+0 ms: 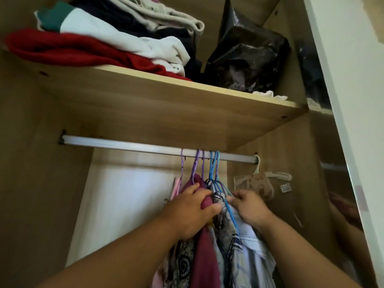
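A maroon garment [204,256] hangs beside a black-and-cream patterned cloth [182,265], a grey plaid shirt [233,246] and a pale blue-white shirt [255,246]. Purple hangers [196,163] and blue hangers [214,165] hook a silver rail [124,144]. On the light wood shelf [166,104] lie a red sweater [62,48], white folded cloth [124,36] and a glossy black bag [247,53].

Home wardrobe interior, bedroom-type storage. Evidence: light wood-laminate carcass with a fixed shelf [166,113], and an aluminium rail [124,144] mounted under it. Purple and blue wire hangers [212,165] sit on the rail, carrying hung clothes [207,256]: maroon, checked, patterned. Folded clothes [93,44] are stacked loosely on the shelf, with a black plastic bag [247,53] beside them. White plastic hanger [257,169] at the rail's right end. White door [353,80] stands at the right. Mixed personal garments, so domestic.
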Motion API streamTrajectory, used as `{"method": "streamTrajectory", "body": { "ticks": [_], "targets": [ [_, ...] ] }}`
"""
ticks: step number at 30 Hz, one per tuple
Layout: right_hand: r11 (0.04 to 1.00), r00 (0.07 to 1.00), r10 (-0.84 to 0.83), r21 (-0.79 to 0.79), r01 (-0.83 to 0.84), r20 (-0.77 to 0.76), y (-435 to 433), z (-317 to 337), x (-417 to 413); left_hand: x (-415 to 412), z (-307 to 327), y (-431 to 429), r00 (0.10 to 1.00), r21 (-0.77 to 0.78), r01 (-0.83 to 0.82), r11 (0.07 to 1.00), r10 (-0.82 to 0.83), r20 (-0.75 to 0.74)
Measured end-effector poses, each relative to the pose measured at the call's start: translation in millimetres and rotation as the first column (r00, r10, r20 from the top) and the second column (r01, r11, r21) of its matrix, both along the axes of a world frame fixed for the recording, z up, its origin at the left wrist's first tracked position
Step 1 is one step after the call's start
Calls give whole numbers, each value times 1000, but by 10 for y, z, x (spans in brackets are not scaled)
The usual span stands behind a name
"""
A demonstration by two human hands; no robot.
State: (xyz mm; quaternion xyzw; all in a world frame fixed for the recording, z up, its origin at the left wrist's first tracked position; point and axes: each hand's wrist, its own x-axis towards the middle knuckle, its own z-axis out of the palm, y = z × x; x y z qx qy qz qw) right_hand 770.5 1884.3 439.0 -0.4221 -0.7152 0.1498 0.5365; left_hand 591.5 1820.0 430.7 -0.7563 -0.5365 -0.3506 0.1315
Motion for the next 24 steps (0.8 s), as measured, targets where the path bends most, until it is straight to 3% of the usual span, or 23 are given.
{"method": "streamTrajectory", "body": {
  "ticks": [5,24],
  "targets": [
    [976,973,216,-23,-218,-84,-161,8,-540,-248,16,-80,999,13,-32,999,31,22],
    [948,948,316,21,-317,46,-601,91,-2046,-1693,132,-881,946,13,-324,946,324,-24]
  ]
}}
